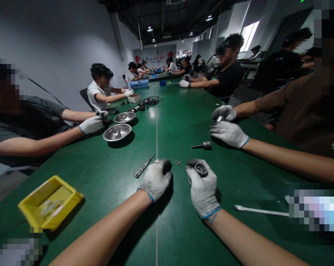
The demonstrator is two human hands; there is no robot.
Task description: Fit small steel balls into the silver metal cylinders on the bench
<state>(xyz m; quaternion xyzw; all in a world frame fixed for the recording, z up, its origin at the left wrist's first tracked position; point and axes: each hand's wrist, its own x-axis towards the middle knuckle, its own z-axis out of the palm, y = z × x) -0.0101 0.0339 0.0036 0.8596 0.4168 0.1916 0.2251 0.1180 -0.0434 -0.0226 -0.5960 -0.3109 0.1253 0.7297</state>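
Observation:
My right hand [204, 188], in a white knit glove, is closed around a round dark metal part [201, 169] with a hollow, ringed face turned up. My left hand [157, 179], gloved too, rests low over the table with its back up and fingers curled. Whatever may be in those fingers is hidden. Several small metal rings [177, 162] lie on the table between my hands. Just left of my left hand lies a slim screwdriver-like tool [144, 167]. Beyond my right hand is a metal piece with a cylindrical head and thin shaft [202, 145].
A yellow bin [78, 197] with small pale pieces stands at left. Two steel bowls [104, 133] sit farther up the green table [180, 229]. A co-worker's gloved hands [229, 133] hold a metal part at right. A white cable [262, 211] lies at front right.

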